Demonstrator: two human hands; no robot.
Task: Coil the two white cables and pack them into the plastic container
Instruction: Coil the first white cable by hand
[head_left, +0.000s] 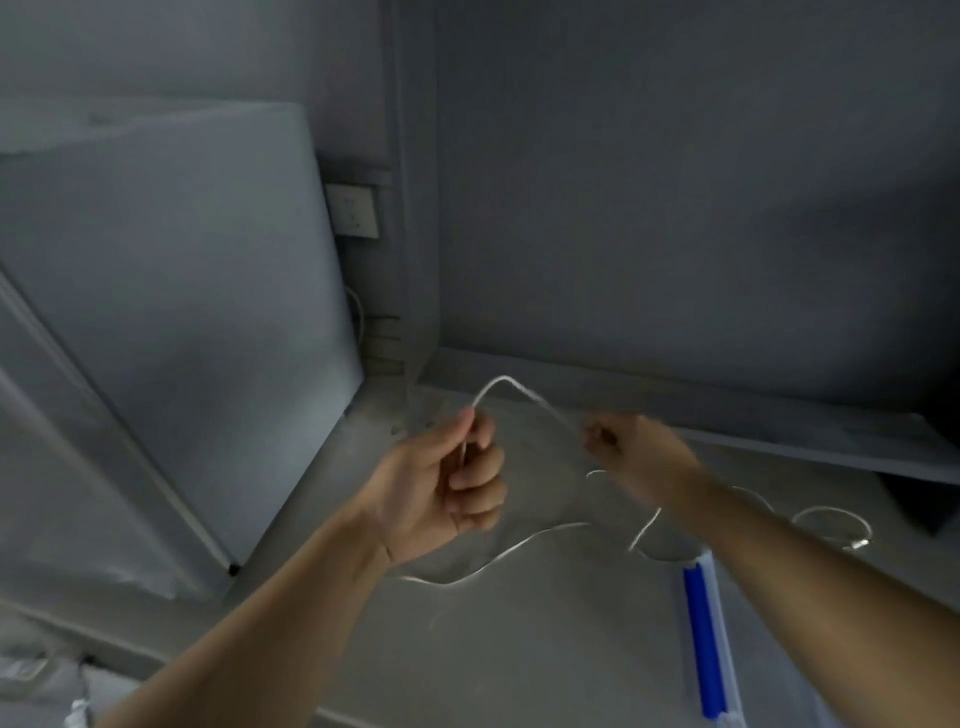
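White cable (524, 392) arches between both hands beside plastic container (702, 634).

Pretty boxed in: big pale panel (171, 312) leaning along the left, wall (675, 182) and low ledge (675, 410) closing off the far side. Open grey surface (493, 649) near centre, though loose white cable (498, 558) snakes across it. Near right blocked by plastic container (704, 639) with blue-edged rim, second white cable (831, 525) coiled just beyond.
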